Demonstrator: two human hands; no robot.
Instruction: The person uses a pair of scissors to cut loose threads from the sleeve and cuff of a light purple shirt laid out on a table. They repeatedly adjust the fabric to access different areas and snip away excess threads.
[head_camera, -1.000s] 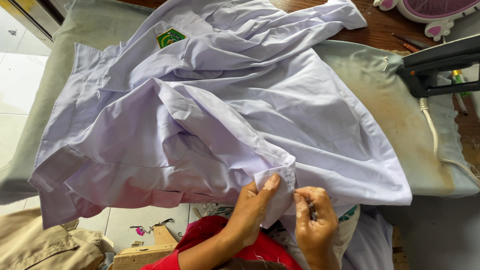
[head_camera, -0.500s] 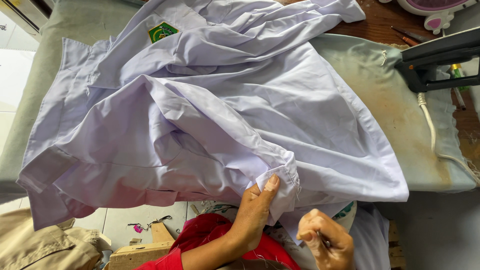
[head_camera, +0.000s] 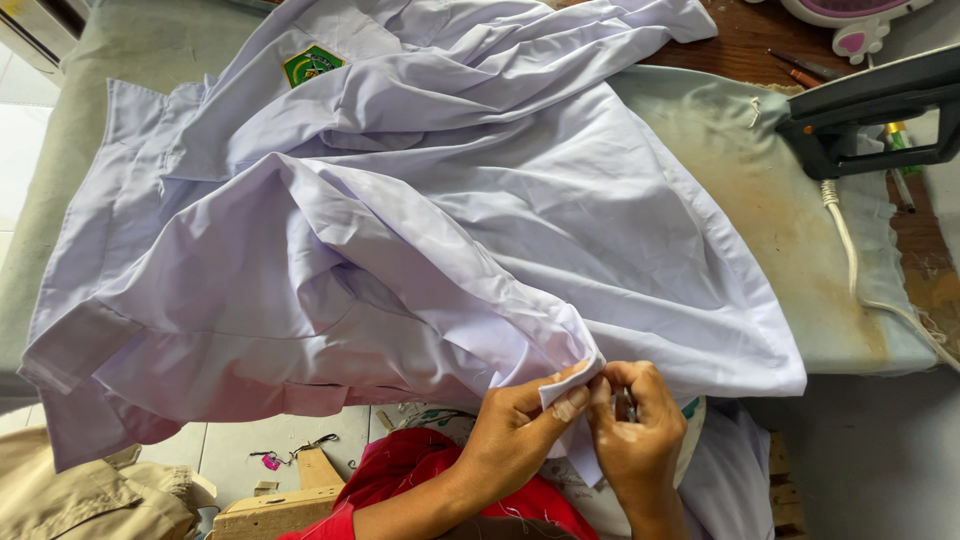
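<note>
A large white shirt (head_camera: 420, 210) with a green badge (head_camera: 311, 66) lies crumpled over the padded ironing board (head_camera: 760, 190). At the near edge my left hand (head_camera: 520, 425) pinches a corner of the shirt's hem between thumb and fingers. My right hand (head_camera: 635, 425) is closed right beside it, touching the same corner and holding a small dark tool that is mostly hidden by the fingers.
A black iron (head_camera: 870, 110) with a white cord (head_camera: 850, 260) rests at the board's right end. A wooden table (head_camera: 760, 40) lies behind with a pink and white object (head_camera: 850, 20). Beige cloth (head_camera: 90, 495) and a wooden piece (head_camera: 290, 490) lie on the floor below.
My right hand had dropped away from the hem half a second ago and has come back up against the corner. The view has shifted slightly, and my left hand keeps its pinch.
</note>
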